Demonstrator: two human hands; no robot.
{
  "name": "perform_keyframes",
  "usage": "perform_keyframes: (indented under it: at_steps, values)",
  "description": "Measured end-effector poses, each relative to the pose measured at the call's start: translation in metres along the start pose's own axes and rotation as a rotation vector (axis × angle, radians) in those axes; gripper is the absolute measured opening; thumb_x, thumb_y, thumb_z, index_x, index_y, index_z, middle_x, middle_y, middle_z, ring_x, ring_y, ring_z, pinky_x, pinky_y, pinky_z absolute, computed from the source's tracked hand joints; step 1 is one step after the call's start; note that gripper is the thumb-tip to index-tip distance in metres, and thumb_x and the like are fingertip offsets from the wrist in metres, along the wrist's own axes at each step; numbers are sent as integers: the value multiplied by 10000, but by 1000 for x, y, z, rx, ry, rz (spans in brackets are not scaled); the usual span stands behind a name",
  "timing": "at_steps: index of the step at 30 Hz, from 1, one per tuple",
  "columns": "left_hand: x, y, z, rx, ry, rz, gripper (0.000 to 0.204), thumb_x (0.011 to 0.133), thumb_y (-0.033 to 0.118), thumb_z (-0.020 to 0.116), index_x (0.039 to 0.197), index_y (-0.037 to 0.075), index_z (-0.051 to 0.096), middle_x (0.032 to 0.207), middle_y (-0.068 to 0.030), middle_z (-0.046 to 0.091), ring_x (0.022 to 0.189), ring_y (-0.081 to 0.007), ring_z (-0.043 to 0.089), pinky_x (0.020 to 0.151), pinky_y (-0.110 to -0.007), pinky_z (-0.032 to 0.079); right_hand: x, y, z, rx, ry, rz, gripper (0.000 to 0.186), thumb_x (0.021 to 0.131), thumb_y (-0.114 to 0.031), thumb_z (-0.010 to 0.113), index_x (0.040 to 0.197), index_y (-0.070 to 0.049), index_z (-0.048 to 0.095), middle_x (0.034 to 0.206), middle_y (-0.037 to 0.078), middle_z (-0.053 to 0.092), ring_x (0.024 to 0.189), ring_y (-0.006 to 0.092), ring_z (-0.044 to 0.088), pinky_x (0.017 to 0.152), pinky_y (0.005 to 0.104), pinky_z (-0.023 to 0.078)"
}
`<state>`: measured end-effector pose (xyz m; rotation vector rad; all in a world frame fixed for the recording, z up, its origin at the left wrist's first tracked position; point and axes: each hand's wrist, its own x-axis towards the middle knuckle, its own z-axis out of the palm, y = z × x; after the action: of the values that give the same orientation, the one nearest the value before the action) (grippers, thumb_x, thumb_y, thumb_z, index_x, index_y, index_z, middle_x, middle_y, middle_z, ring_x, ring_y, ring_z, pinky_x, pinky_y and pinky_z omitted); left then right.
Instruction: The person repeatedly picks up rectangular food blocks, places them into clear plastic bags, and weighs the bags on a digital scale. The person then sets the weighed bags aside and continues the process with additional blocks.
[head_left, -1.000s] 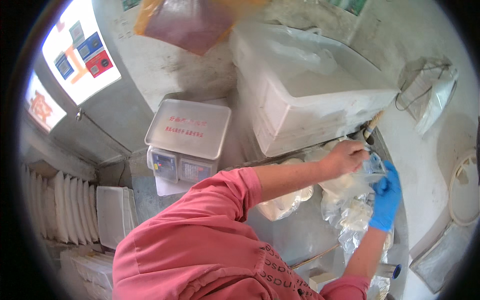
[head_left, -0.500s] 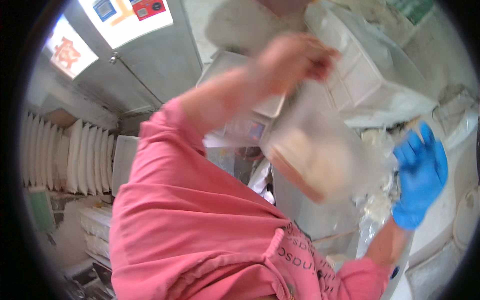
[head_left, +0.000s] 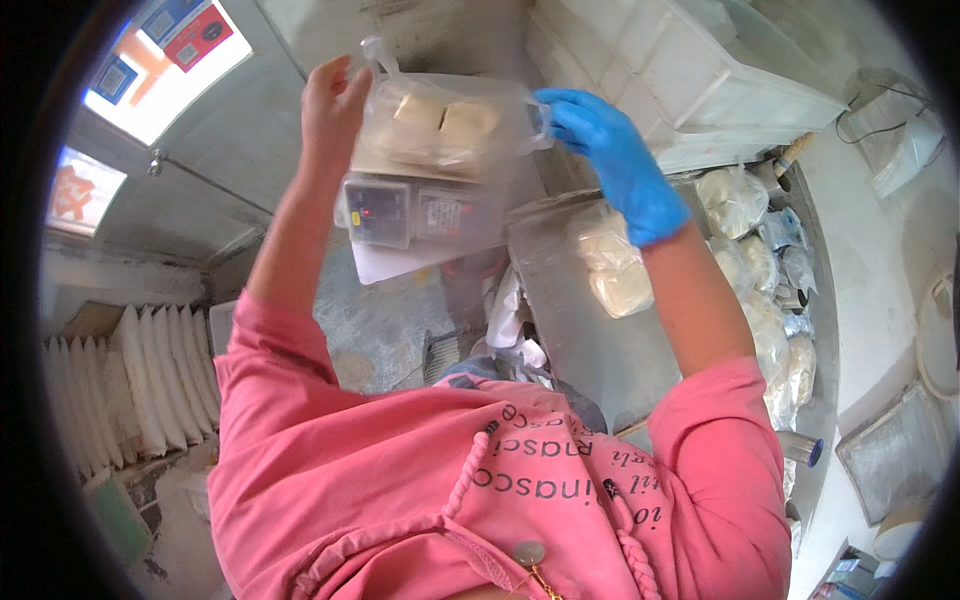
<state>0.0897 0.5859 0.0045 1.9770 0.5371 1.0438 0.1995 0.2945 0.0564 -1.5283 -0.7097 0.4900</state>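
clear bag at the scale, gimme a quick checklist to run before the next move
1. Pale blocks inside the clear bag: ok, the blocks show through the clear bag.
2. Bag lined up with the scale: ok in this view, at the pan end of the scale; whether its full weight rests there, cannot tell.
3. Left hand off the bag: cannot tell; the left hand is beside the upper-left handle loop.
4. Right hand off the bag: not ok, the gloved right hand has its fingertips at the right handle.
5. Readout legible: cannot tell, the display is too blurred.
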Motion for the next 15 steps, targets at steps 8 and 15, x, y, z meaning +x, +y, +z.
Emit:
perform_keyframes:
  at_steps: [8,15]
  values:
    - [-242,8,121,-753,-673,-1163,529,894,486,491,1248,100,412,1156,-108,480,1079,-251,470,890,-476,405,-96,120,-241,-602,334,298,222,830,-222,573,891,-30,667,764,34,624,686,154,569,668,278,461]
    - [-269,51,242,-1252,-673,-1695,917,788,749,393,1466,216,81,1506,-157,131,1370,-428,98,1062,-615,112,-113,191,-159,-1739,-166,127,648,793,-299,584,1384,-398,339,1454,75,316,1297,391,321,1005,551,309]
